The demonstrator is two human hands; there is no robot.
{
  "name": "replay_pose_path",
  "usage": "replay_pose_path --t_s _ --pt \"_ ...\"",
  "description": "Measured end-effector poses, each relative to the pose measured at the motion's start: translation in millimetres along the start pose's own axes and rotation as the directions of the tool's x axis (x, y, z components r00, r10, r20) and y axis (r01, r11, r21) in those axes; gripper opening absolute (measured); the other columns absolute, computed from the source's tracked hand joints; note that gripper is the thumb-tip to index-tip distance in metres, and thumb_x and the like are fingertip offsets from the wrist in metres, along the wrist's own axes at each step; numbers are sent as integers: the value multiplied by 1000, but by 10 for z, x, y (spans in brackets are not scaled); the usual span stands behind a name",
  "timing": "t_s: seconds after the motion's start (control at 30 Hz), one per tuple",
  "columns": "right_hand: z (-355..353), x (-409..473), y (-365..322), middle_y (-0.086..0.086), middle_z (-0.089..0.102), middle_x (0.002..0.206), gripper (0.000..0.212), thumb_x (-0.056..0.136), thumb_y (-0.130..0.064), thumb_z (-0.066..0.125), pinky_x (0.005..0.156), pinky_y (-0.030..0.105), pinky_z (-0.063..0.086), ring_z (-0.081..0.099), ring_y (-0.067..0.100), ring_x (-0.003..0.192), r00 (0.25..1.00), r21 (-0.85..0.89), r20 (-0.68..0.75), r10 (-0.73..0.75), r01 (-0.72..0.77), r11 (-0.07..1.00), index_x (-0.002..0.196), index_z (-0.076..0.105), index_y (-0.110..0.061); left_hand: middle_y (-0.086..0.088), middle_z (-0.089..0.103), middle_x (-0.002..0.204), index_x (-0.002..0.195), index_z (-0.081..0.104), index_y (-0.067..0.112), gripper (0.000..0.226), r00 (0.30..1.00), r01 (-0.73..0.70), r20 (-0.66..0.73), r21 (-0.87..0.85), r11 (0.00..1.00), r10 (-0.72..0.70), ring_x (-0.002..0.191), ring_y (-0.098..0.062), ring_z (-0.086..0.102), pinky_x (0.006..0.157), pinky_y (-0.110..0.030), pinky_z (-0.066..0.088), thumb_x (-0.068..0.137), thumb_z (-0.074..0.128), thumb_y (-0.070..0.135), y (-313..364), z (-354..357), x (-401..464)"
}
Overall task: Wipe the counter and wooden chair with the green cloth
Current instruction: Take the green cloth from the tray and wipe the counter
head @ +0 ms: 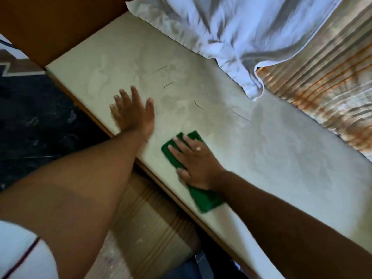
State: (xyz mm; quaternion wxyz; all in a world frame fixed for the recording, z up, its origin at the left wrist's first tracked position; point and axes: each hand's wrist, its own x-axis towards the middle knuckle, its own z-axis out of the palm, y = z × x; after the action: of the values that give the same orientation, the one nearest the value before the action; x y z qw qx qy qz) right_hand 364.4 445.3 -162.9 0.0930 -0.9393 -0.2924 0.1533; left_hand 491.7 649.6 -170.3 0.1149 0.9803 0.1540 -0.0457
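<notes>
the folded green cloth (203,195) lies flat on the pale, dusty stone-look surface (281,158), close to its near edge, with its long axis running from the far left toward the near right, roughly along that edge. the right hand (194,159) lies on top of it, fingers spread and palm pressing down; this grip is not clenched around the cloth but pins it flat against the surface. the left hand (133,115) rests just to the left, palm down and fingers splayed, holding nothing, apparently bracing the body.

the unwiped stretch, as i judge it, lies beyond and to the left of the cloth: thin dark curved strands (168,84) and pale dust smears sit on the far side of both hands. so the next stroke likely calls for pushing the cloth away from the body, toward those strands. the right hand is the one on the cloth. a crumpled white fabric (231,33) overhangs the far edge. no wooden chair shows clearly.
</notes>
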Motion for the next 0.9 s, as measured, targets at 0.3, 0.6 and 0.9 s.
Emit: replay_pose_path --t_s 0.3,0.6,0.9 --pt "-382 -58 1382 21 21 162 69 95 -34 54 119 50 20 19 44 147 719 103 -213 661 -656 747 155 28 -12 -20 2 167 159 11 22 82 999 31 -33 10 999 -31 153 -40 0 122 -52 -3 93 16 70 -298 136 210" --pt "-135 -1007 949 12 19 164 77 88 -50 46 119 45 20 20 38 149 975 -46 47 218 -216 975 154 29 -15 -26 7 165 158 14 16 79 999 -6 -46 -30 1000 5 152 -46 4 121 -57 1 96 27 62 -301 111 193" --pt "-577 359 1257 16 23 162 72 100 -54 19 121 43 15 17 37 149 995 -203 104 8 14 979 152 32 -6 -27 8 164 159 17 15 79 998 -1 -56 -51 999 -1 151 -47 6 121 -58 2 96 34 59 -290 88 199"
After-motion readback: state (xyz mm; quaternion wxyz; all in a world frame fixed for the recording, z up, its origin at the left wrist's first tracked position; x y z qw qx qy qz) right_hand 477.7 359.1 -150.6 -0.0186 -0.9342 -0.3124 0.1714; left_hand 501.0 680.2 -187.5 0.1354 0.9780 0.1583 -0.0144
